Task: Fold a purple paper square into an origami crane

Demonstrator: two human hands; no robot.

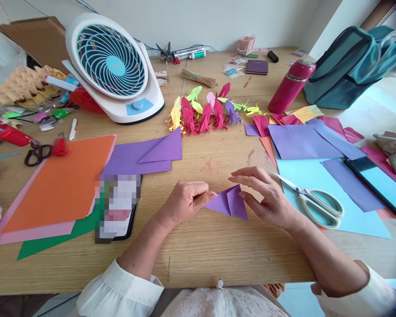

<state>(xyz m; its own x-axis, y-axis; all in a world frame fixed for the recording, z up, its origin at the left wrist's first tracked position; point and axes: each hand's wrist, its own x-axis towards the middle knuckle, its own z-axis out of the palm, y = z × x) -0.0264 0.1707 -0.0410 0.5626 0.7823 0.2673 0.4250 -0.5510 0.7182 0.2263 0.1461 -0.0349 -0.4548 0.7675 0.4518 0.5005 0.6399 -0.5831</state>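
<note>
A small folded purple paper [230, 203] lies on the wooden table [198, 246] in front of me. My left hand [185, 201] is closed, its thumb and fingers pinching the paper's left corner. My right hand [266, 195] rests at the paper's right edge, thumb on the fold, the other fingers stretched out above it. White-handled scissors [317, 203] lie just right of my right hand on a light blue sheet [359, 215].
Several finished paper cranes [204, 112] stand mid-table. Purple sheets [145, 156] and orange, pink and green sheets [59, 189] lie to the left beside a phone [119, 207]. A fan [114, 66], a red bottle [290, 86], a teal bag [353, 66] and more coloured paper [310, 141] surround them.
</note>
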